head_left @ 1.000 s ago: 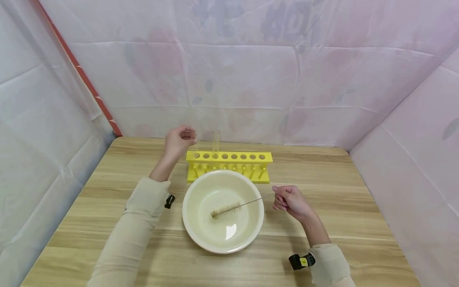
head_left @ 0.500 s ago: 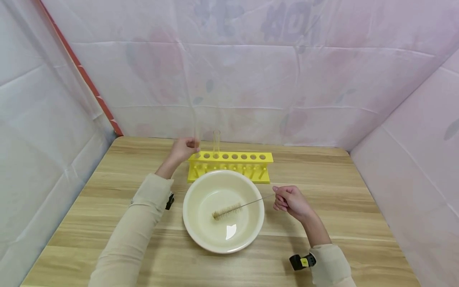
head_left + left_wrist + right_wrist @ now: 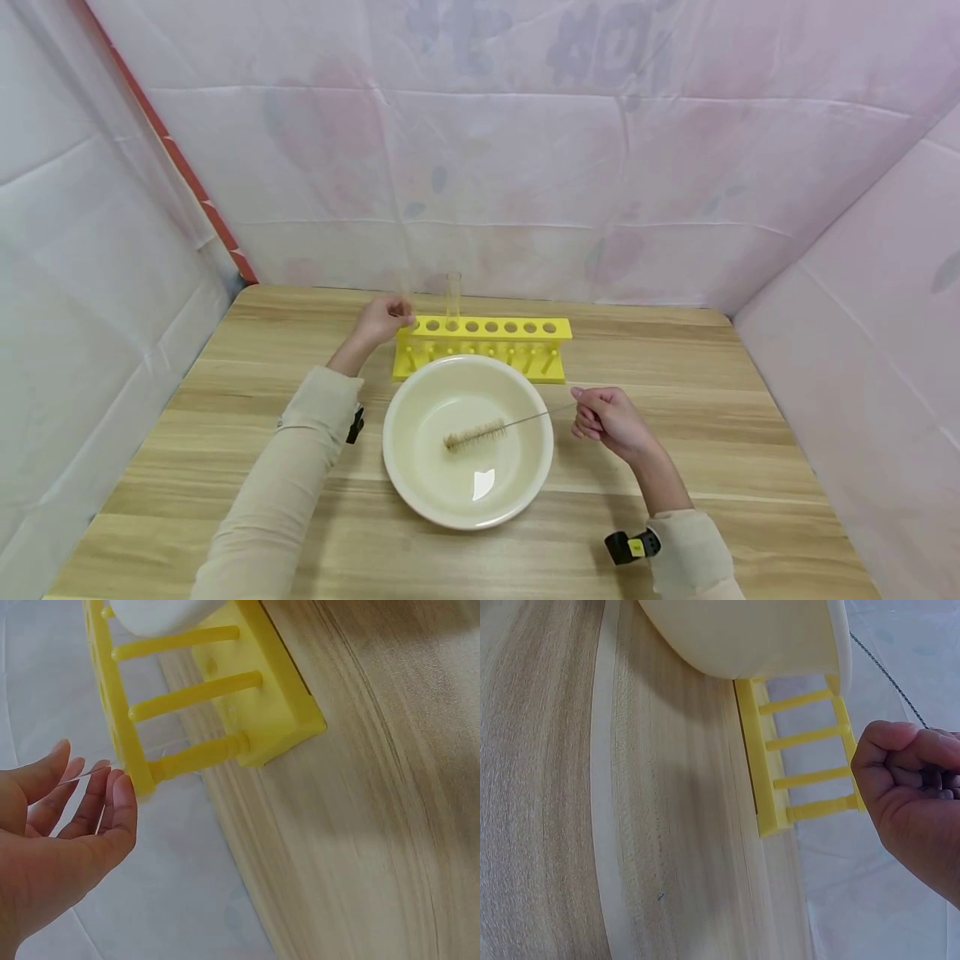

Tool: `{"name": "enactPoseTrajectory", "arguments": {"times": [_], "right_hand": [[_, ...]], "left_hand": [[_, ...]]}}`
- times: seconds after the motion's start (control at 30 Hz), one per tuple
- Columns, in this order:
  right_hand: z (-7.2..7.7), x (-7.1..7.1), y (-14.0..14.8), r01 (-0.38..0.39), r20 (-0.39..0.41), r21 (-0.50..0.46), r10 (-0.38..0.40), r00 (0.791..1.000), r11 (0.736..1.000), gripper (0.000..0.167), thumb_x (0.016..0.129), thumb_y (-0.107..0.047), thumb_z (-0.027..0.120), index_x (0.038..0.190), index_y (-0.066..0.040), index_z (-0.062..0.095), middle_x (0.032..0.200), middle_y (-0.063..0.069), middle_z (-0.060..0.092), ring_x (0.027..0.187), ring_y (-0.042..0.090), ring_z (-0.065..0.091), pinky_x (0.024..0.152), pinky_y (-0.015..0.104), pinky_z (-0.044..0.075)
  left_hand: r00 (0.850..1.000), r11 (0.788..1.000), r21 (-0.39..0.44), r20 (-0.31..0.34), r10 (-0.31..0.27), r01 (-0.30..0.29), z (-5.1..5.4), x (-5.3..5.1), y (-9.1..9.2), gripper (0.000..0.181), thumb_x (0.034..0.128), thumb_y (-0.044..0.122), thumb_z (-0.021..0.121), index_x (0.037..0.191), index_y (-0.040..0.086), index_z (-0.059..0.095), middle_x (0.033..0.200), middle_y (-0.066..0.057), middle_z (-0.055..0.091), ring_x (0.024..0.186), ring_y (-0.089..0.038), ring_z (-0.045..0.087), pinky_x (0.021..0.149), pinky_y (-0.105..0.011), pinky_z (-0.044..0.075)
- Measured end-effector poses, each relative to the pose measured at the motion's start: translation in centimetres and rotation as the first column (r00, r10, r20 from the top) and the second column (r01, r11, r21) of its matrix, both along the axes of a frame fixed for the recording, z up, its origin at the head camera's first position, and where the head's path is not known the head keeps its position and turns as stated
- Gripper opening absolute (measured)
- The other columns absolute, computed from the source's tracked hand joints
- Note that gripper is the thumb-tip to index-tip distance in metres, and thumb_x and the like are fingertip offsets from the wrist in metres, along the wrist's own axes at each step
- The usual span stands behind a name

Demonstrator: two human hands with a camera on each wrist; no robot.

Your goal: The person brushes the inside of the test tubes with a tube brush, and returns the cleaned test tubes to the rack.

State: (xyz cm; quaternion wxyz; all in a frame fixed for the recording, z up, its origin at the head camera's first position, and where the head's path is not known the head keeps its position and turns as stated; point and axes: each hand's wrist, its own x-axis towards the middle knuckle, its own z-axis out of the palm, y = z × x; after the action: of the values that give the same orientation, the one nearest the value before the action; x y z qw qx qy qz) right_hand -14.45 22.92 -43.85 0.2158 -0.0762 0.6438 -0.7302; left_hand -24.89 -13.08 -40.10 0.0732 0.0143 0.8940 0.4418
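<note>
In the head view my left hand (image 3: 382, 320) is at the left end of a yellow test tube rack (image 3: 501, 329). Its thumb and fingers pinch a clear test tube (image 3: 88, 772) at the rack's end hole; the glass is so faint that its depth in the hole cannot be told. Another clear test tube (image 3: 453, 298) stands upright in the third hole from the left. My right hand (image 3: 611, 423), fingers curled, grips the thin wire handle of a test tube brush (image 3: 476, 435). The brush's bristle head lies inside a cream basin (image 3: 389, 446), over its bottom.
The basin stands directly in front of the rack and hides part of its pegs. Both are on a wooden table (image 3: 720, 433). A pale sheet (image 3: 495, 167) hangs behind the table's back edge, with others at both sides. Several rack holes hold no tube.
My left hand has moved down and slightly right to the rack's end hole, lowering the clear test tube. My right hand and the brush have stayed almost still.
</note>
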Motion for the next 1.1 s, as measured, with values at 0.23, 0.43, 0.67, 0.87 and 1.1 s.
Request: {"name": "enactPoseTrajectory", "arguments": {"times": [0.23,0.43,0.67,0.87,1.1], "right_hand": [[0.0,-0.1,-0.3,0.011,0.004,-0.015,-0.011,1.0,1.0,0.043,0.098,-0.009,0.04,0.055,-0.006,0.032,0.047,-0.004,0.031,0.041,0.011,0.031,0.057,0.028,0.04],[0.0,-0.2,-0.4,0.019,0.008,-0.016,-0.019,1.0,1.0,0.043,0.098,-0.009,0.041,0.056,-0.005,0.032,0.048,-0.003,0.03,0.042,0.013,0.03,0.057,0.028,0.039],[-0.1,-0.1,-0.4,0.031,0.015,0.003,-0.031,0.999,1.0,0.044,0.098,-0.011,0.041,0.056,-0.005,0.032,0.048,-0.002,0.031,0.042,0.013,0.031,0.057,0.028,0.039],[-0.2,-0.1,-0.4,0.04,0.019,0.005,-0.04,0.999,0.999,0.044,0.098,-0.012,0.042,0.056,-0.005,0.032,0.048,-0.002,0.031,0.043,0.013,0.031,0.056,0.028,0.039],[-0.3,0.0,-0.4,0.055,0.043,0.0,-0.055,0.998,0.998,0.044,0.098,-0.013,0.042,0.055,-0.006,0.034,0.049,-0.002,0.032,0.043,0.012,0.032,0.057,0.028,0.04]], "left_hand": [[1.0,1.0,0.004,0.007,0.004,-0.004,-0.2,0.1,-0.1,0.028,0.0907,0.011,0.057,0.115,-0.004,0.057,0.111,-0.02,0.057,0.104,-0.032,0.051,0.085,-0.041,0.044],[0.998,0.999,0.012,0.047,0.039,-0.04,-0.2,0.5,-0.2,0.036,0.0899,0.014,0.059,0.12,-0.004,0.054,0.114,-0.021,0.055,0.106,-0.032,0.051,0.086,-0.04,0.044],[0.992,0.996,-0.014,0.087,0.09,-0.089,0.7,1.7,-0.6,0.028,0.0886,0.018,0.061,0.107,-0.004,0.059,0.106,-0.018,0.057,0.095,-0.028,0.052,0.078,-0.035,0.046],[0.995,0.998,0.0,0.082,0.063,-0.064,1.7,2.8,-0.1,0.023,0.0874,0.019,0.063,0.1,0.0,0.062,0.101,-0.014,0.06,0.092,-0.026,0.054,0.076,-0.033,0.047],[0.998,0.999,0.033,0.056,0.0,-0.002,2.7,2.7,2.2,0.029,0.0877,0.018,0.062,0.11,-0.001,0.06,0.106,-0.014,0.061,0.098,-0.028,0.055,0.083,-0.036,0.046]]}}
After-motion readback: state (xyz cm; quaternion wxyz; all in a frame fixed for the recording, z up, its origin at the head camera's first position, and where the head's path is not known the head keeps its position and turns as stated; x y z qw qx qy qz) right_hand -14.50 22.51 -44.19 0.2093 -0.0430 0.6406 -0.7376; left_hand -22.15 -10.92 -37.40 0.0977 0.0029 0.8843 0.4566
